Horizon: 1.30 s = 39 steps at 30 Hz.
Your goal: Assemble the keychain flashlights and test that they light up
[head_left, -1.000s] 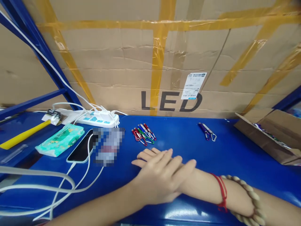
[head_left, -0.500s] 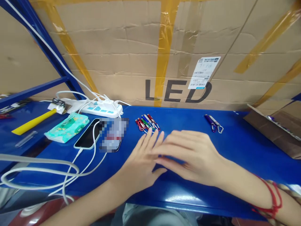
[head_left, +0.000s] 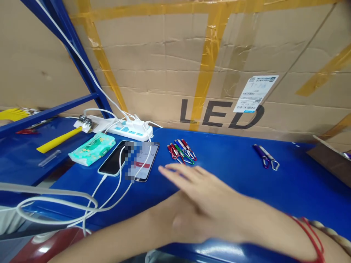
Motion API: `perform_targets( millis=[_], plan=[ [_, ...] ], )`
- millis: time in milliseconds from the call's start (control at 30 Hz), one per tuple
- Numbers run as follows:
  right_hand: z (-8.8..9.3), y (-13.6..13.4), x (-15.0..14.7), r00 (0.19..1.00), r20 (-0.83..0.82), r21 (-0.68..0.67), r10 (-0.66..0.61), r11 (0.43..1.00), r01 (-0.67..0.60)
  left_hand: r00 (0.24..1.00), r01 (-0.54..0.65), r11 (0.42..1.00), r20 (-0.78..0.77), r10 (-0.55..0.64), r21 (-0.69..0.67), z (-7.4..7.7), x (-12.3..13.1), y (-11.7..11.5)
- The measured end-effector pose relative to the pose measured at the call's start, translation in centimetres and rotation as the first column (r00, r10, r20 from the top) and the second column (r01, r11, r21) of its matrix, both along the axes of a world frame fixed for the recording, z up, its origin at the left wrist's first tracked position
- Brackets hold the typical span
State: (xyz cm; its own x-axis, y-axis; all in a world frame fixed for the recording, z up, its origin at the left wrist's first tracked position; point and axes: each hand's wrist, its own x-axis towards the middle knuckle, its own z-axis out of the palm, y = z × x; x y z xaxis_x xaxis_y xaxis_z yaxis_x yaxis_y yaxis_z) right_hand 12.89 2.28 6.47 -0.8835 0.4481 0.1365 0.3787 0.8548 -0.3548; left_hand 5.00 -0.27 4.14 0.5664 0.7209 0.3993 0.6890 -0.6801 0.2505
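My right hand [head_left: 211, 193] lies across my left hand [head_left: 183, 206] above the blue shelf, fingers stretched out toward the left and nothing held in them. Most of the left hand is covered, and its fingers are hidden. Just beyond my right fingers lies a row of small pen-shaped metal keychains [head_left: 182, 150] in red, green, blue and silver, each with a carabiner clip. Farther right, a purple keychain [head_left: 261, 155] and a silver keychain [head_left: 270, 157] lie side by side, touching neither hand.
Left of the hands are a phone with a lit screen [head_left: 144, 162], a dark phone [head_left: 113, 160], a tissue pack [head_left: 91, 148], a white power strip [head_left: 128, 130], looping white cables [head_left: 55, 201] and a yellow-handled tool [head_left: 59, 140]. A large cardboard box [head_left: 164, 73] stands behind; another carton [head_left: 327, 157] is at right.
The view has turned left, so the surroundings sit farther right in it. My right hand has slid over the left hand toward its wrist, hiding the left fingers that showed spread before.
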Motion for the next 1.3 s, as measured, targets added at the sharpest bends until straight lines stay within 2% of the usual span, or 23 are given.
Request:
perform_targets(
  millis=[67,100,133,167,300,367,500,567,667,733,800,867,933,1000,1067,1100,1200,1233,1300],
  plan=[
    [-0.2,3.2,0.3,0.987,-0.104,-0.025,-0.12,0.993,0.118,0.972,0.216,0.976,-0.1,-0.214,0.006,-1.2,-2.5,0.4],
    [-0.7,4.9,0.4,0.959,-0.137,-0.041,-0.247,0.969,0.243,0.949,0.274,0.961,-0.172,-0.263,0.044,-1.9,-3.1,0.5],
    [-1.4,6.6,0.5,0.914,-0.118,-0.064,-0.388,0.922,0.383,0.929,0.307,0.949,-0.239,-0.283,0.067,-2.6,-3.4,0.5],
    [-2.2,8.2,0.5,0.876,-0.107,-0.058,-0.47,0.883,0.466,0.907,0.352,0.932,-0.279,-0.316,0.085,-3.4,-3.2,0.5],
    [-5.4,12.7,0.6,0.786,-0.071,-0.042,-0.614,0.79,0.612,0.874,0.437,0.882,-0.316,-0.369,0.179,-5.6,-1.7,0.9],
    [-6.2,13.8,0.5,0.77,-0.056,-0.045,-0.635,0.772,0.634,0.893,0.396,0.898,-0.309,-0.328,0.192,-5.9,-1.7,1.5],
    [-6.3,15.3,0.2,0.759,-0.034,-0.091,-0.65,0.759,0.645,0.962,0.202,0.96,-0.224,-0.158,0.191,-5.3,-3.0,3.0],
    [-6.0,16.0,0.3,0.755,-0.017,-0.128,-0.655,0.751,0.648,0.986,0.126,0.978,-0.134,-0.104,0.169,-4.7,-3.4,3.3],
    [-5.6,16.2,1.3,0.753,0.025,-0.187,-0.658,0.737,0.65,0.996,0.038,0.997,0.078,-0.042,0.061,-4.1,-3.4,3.3],
    [-5.3,15.5,2.5,0.776,0.075,-0.267,-0.627,0.737,0.621,0.973,-0.003,1.0,0.232,0.008,-0.021,-3.8,-3.3,3.0],
    [-5.1,14.1,3.8,0.828,0.146,-0.41,-0.541,0.729,0.549,0.933,-0.032,0.997,0.355,0.054,-0.068,-3.6,-3.3,2.8],
    [-4.8,12.1,5.1,0.876,0.198,-0.56,-0.439,0.683,0.469,0.902,-0.061,0.994,0.421,0.094,-0.091,-3.5,-3.4,2.7],
    [-4.8,10.0,5.9,0.911,0.197,-0.671,-0.362,0.627,0.395,0.896,-0.104,0.988,0.42,0.141,-0.111,-3.5,-3.7,2.9],
    [-5.1,8.0,6.3,0.947,0.064,-0.839,-0.314,0.497,0.222,0.908,-0.155,0.98,0.373,0.192,-0.128,-3.7,-4.0,3.2],
    [-5.6,6.4,6.2,0.949,0.012,-0.919,-0.315,0.37,0.135,0.918,-0.194,0.967,0.318,0.237,-0.163,-3.8,-4.4,3.7],
    [-5.9,5.8,6.0,0.944,-0.034,-0.926,-0.327,0.365,0.093,0.919,-0.206,0.958,0.299,0.259,-0.197,-3.9,-4.5,3.9],
    [-6.7,4.7,5.5,0.91,-0.224,-0.893,-0.35,0.447,-0.048,0.902,-0.192,0.904,0.295,0.316,-0.381,-4.0,-4.6,4.5],
    [-6.9,4.6,5.4,0.9,-0.254,-0.889,-0.355,0.453,-0.072,0.893,-0.161,0.877,0.31,0.325,-0.453,-4.0,-4.6,4.5],
    [-7.4,4.4,5.4,0.884,-0.278,-0.9,-0.376,0.424,-0.103,0.869,-0.079,0.831,0.372,0.328,-0.55,-4.2,-4.3,4.2]
  ],
)
